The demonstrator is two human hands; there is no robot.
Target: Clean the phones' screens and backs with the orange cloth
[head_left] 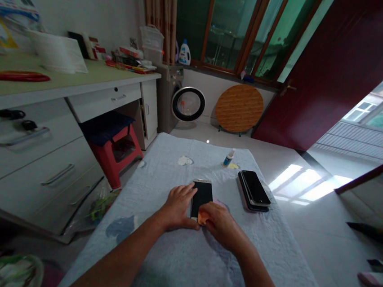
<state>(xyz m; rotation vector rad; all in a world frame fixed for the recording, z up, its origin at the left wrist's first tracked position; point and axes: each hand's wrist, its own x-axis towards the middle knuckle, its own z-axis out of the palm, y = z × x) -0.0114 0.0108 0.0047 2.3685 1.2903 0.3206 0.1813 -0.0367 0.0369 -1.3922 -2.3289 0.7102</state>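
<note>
A smartphone with a dark screen and pale gold edges lies flat on the cloth-covered table. My left hand holds it along the left side, fingertips at the upper left edge and thumb across the bottom. Bunched in my right hand is a small orange cloth, pressed on the phone's lower right corner. To the right, a black phone rests on top of other dark, flat devices. A small spray bottle with a blue label stands beyond the phones.
A pale blue patterned cloth covers the table. On the left are a desk and a red stool. Farther back stand a washing machine with its round door open and a round wooden board. A dark red door stands right.
</note>
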